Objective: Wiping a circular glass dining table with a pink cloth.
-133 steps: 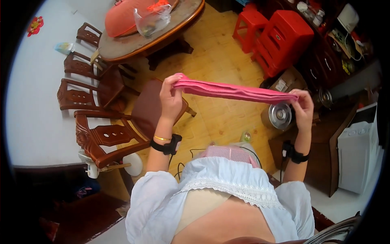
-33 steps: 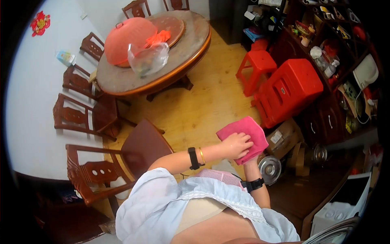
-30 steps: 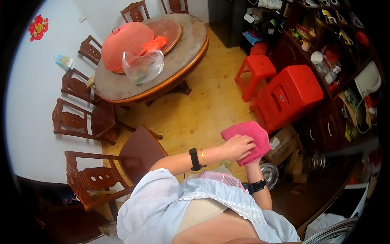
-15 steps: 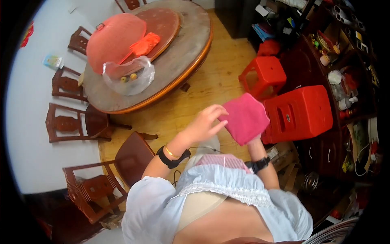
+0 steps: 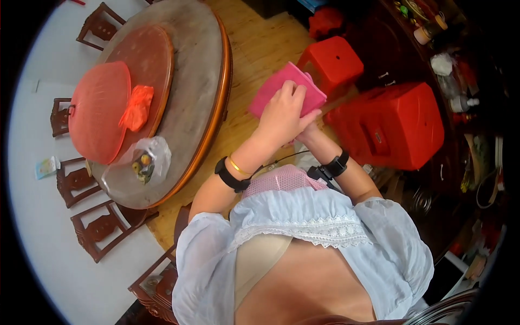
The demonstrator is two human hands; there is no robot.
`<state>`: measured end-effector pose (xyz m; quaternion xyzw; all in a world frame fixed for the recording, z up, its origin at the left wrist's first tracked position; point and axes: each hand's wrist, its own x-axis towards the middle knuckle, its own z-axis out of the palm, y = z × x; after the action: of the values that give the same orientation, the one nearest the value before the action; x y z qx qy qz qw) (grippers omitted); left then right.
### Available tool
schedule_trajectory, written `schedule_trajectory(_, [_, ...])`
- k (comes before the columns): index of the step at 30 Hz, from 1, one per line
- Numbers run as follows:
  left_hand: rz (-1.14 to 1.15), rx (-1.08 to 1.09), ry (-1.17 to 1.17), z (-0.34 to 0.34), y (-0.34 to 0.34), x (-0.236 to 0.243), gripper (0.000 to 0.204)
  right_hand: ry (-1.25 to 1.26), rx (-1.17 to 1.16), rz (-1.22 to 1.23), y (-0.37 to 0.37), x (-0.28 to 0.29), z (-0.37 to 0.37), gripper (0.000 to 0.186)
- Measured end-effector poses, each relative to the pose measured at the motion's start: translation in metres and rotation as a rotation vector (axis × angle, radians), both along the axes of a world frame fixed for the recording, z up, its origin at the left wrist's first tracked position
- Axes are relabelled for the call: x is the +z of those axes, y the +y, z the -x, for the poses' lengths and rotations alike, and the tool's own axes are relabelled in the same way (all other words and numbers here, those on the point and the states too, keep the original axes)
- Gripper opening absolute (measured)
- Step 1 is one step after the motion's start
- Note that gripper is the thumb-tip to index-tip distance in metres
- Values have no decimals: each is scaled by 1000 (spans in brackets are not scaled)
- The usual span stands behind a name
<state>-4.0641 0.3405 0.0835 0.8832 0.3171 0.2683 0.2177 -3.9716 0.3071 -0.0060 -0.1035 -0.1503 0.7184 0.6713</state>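
A folded bright pink cloth (image 5: 264, 96) is held out in front of me at about waist height. My left hand (image 5: 281, 115) lies over it with bent fingers gripping its upper face. From beneath, my right hand (image 5: 309, 132) supports the cloth; most of its fingers are hidden by the cloth and the other hand. Both wrists wear black bands, and a gold bangle (image 5: 238, 166) circles the left one.
On the left stands a round table (image 5: 200, 54) with a red mesh food cover (image 5: 100, 111), an orange-red plastic bag (image 5: 138, 108) and a clear bag (image 5: 157, 154). Wooden chairs (image 5: 97, 227) line the wall. Red stools (image 5: 401, 127) stand right, before a cluttered dark cabinet (image 5: 379, 54).
My left hand has moved from the cloth's edge onto its top and grips it. The cloth has shifted up and left in view. My view has turned, so the table sits farther left.
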Motion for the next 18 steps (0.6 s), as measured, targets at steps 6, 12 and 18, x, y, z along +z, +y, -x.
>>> schedule_trajectory(6, [31, 60, -47, -71, 87, 5, 40, -26, -5, 52, 82, 4, -69, 55])
schedule_trajectory(12, [40, 182, -77, -113, 160, 7, 29, -68, 44, 140, 154, 10, -111, 55])
schedule_trajectory(18, [95, 306, -316, -93, 242, -3, 16, -306, 106, 190, 245, 26, -103, 54])
